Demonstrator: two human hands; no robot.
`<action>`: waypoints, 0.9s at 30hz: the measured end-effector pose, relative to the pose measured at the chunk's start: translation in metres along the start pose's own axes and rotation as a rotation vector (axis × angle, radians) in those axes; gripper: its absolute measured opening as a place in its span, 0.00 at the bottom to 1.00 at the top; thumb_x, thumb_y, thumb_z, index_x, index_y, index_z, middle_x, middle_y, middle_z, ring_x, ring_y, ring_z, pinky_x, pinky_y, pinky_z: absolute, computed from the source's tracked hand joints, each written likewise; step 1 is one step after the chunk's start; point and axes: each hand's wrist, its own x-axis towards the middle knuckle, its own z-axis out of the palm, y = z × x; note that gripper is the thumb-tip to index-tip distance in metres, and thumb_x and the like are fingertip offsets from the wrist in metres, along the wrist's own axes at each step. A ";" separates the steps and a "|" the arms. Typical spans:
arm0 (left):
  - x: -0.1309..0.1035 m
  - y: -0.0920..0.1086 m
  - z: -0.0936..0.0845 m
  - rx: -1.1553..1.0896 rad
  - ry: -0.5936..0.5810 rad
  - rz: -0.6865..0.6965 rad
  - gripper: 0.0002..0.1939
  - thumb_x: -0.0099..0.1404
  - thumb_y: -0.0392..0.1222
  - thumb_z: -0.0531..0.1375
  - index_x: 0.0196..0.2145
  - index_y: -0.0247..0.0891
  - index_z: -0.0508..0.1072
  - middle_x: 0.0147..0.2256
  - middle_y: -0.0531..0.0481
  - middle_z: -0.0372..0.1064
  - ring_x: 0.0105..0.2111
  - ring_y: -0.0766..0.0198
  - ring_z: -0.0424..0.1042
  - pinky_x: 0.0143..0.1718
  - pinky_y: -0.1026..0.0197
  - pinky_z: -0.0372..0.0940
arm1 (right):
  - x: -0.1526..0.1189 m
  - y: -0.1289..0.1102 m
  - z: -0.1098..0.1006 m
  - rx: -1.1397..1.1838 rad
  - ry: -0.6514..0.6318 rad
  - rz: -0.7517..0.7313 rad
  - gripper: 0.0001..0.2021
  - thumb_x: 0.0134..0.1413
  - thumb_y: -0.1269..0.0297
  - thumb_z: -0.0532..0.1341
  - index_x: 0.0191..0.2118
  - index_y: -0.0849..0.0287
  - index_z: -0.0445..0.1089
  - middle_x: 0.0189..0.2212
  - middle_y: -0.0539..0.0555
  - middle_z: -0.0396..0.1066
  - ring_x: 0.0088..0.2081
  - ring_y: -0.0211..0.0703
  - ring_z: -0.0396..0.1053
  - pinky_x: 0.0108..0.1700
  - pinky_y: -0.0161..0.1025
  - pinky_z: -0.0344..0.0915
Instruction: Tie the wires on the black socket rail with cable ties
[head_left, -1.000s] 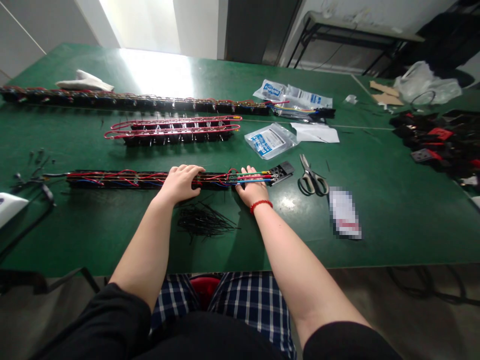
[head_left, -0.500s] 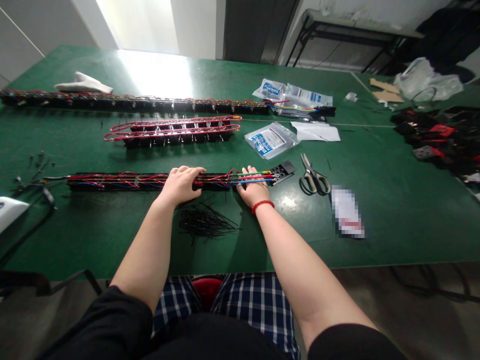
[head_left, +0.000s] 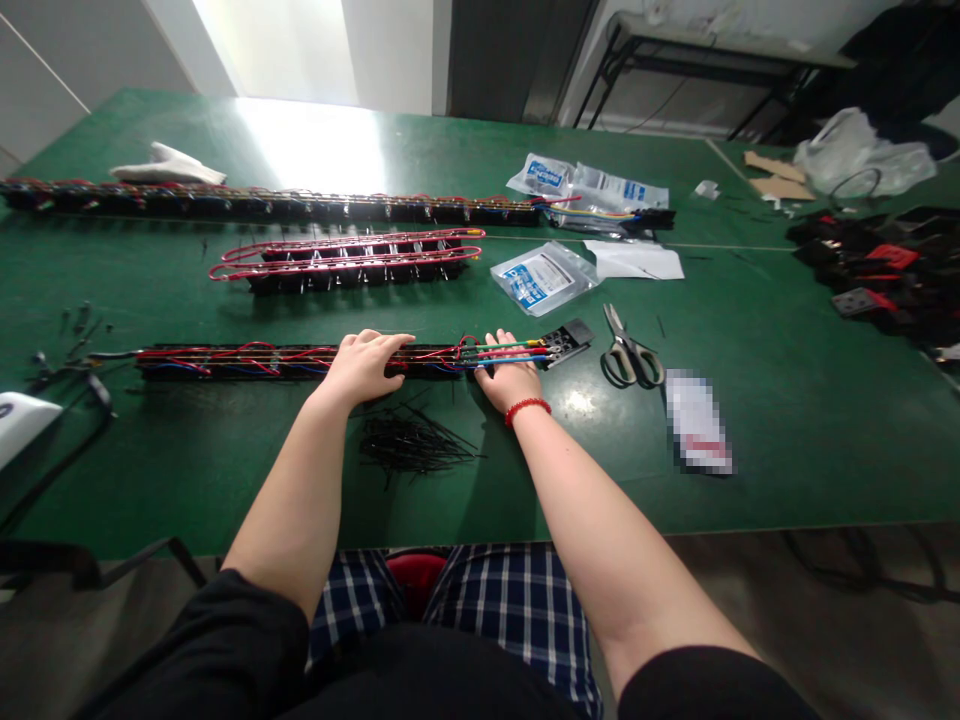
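Broad green table [head_left: 810, 420] across foreground, white glare [head_left: 311, 140] on far part. Beyond it, grey wall [head_left: 82, 45] at left, bright pale panel [head_left: 274, 50], dark upright panel [head_left: 502, 60]. Back right, long side table [head_left: 720, 43], dark legs. Dull grey floor [head_left: 739, 610] below, dimly lit.

Plastic bag [head_left: 862, 155] (crumpled) near cardboard [head_left: 780, 188]

Two wired strips [head_left: 225, 362], one red-cabled block [head_left: 360, 265], three blue-labelled packets [head_left: 541, 280], one pair scissors [head_left: 631, 362], two hands [head_left: 361, 370].
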 end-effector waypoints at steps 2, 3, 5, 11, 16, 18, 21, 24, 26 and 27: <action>0.000 0.000 0.000 0.004 -0.003 0.003 0.35 0.61 0.48 0.62 0.65 0.51 0.62 0.58 0.47 0.70 0.59 0.43 0.62 0.56 0.43 0.57 | 0.000 0.000 0.000 0.000 0.000 -0.001 0.34 0.66 0.51 0.51 0.73 0.57 0.46 0.73 0.55 0.48 0.73 0.52 0.45 0.72 0.50 0.45; 0.000 0.000 0.000 0.007 0.000 0.004 0.35 0.61 0.48 0.62 0.65 0.51 0.61 0.59 0.47 0.69 0.59 0.43 0.62 0.56 0.43 0.57 | 0.000 0.000 0.000 0.001 -0.002 0.000 0.34 0.66 0.51 0.52 0.73 0.57 0.46 0.73 0.55 0.48 0.73 0.52 0.45 0.72 0.50 0.45; -0.001 0.000 0.000 0.009 0.007 0.002 0.36 0.61 0.49 0.62 0.66 0.51 0.60 0.61 0.48 0.66 0.60 0.43 0.61 0.57 0.44 0.57 | 0.000 0.000 0.000 0.006 -0.005 0.003 0.34 0.65 0.52 0.52 0.73 0.56 0.47 0.73 0.55 0.48 0.73 0.52 0.46 0.72 0.50 0.46; -0.001 -0.002 0.002 0.015 0.012 -0.003 0.37 0.61 0.50 0.63 0.66 0.50 0.59 0.61 0.46 0.66 0.60 0.43 0.61 0.57 0.43 0.57 | 0.001 0.000 0.001 0.016 -0.009 0.008 0.34 0.65 0.52 0.53 0.73 0.55 0.47 0.72 0.55 0.49 0.73 0.52 0.46 0.72 0.51 0.45; 0.000 -0.002 0.002 0.033 0.003 0.000 0.36 0.61 0.51 0.62 0.66 0.49 0.60 0.60 0.46 0.68 0.60 0.43 0.61 0.57 0.43 0.57 | 0.001 0.000 0.001 0.017 -0.015 0.011 0.34 0.64 0.52 0.54 0.72 0.57 0.49 0.73 0.55 0.47 0.73 0.52 0.44 0.72 0.50 0.45; -0.001 -0.002 0.002 0.039 0.003 -0.001 0.36 0.61 0.51 0.62 0.65 0.49 0.60 0.60 0.46 0.68 0.60 0.43 0.62 0.56 0.43 0.58 | 0.001 0.000 0.000 0.017 -0.011 0.010 0.34 0.64 0.52 0.53 0.72 0.57 0.49 0.73 0.55 0.47 0.73 0.52 0.44 0.72 0.50 0.45; -0.001 -0.001 0.001 0.042 -0.001 0.000 0.35 0.62 0.51 0.62 0.65 0.49 0.61 0.60 0.46 0.68 0.60 0.43 0.62 0.56 0.43 0.57 | 0.000 0.000 0.000 0.008 -0.011 0.006 0.34 0.65 0.51 0.52 0.72 0.56 0.48 0.73 0.54 0.47 0.73 0.52 0.44 0.72 0.50 0.44; 0.000 -0.001 0.002 0.046 -0.006 0.001 0.34 0.62 0.51 0.62 0.65 0.49 0.62 0.60 0.46 0.68 0.60 0.44 0.62 0.57 0.44 0.57 | 0.000 0.000 0.000 -0.011 -0.016 0.001 0.34 0.66 0.51 0.52 0.73 0.57 0.47 0.73 0.55 0.47 0.73 0.52 0.44 0.72 0.50 0.44; -0.001 -0.001 0.001 0.040 -0.002 0.005 0.34 0.62 0.51 0.63 0.64 0.49 0.63 0.60 0.46 0.68 0.60 0.44 0.62 0.58 0.44 0.57 | 0.000 0.000 0.000 -0.017 -0.017 0.003 0.34 0.66 0.51 0.51 0.73 0.57 0.48 0.73 0.55 0.47 0.73 0.52 0.44 0.72 0.50 0.44; -0.002 0.000 0.000 0.026 0.009 0.010 0.33 0.62 0.51 0.63 0.64 0.48 0.63 0.60 0.46 0.68 0.60 0.44 0.62 0.58 0.44 0.57 | 0.000 0.000 0.001 -0.017 -0.016 0.004 0.34 0.66 0.51 0.51 0.72 0.57 0.48 0.73 0.55 0.47 0.73 0.51 0.44 0.72 0.49 0.44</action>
